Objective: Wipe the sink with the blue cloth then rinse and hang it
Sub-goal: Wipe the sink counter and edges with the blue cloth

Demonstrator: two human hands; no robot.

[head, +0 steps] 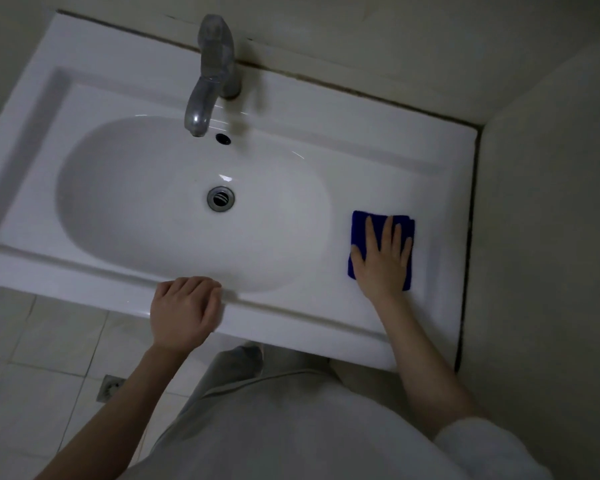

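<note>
A white ceramic sink point(125, 64) with an oval basin fills the upper view. A folded blue cloth point(361, 225) lies flat on the sink's right ledge. My right hand point(383, 259) presses down on the cloth with its fingers spread and straight. My left hand point(184, 311) rests on the sink's front rim with its fingers curled over the edge, holding nothing else. A grey metal tap point(212, 74) stands at the back, its spout over the basin, with no water running. The drain point(220, 199) sits in the basin's middle.
A beige wall point(551, 237) closes in right beside the sink's right edge, and another runs behind the tap. A tiled floor with a floor drain point(110, 388) lies below on the left. My own body and foot stand close below the sink's front.
</note>
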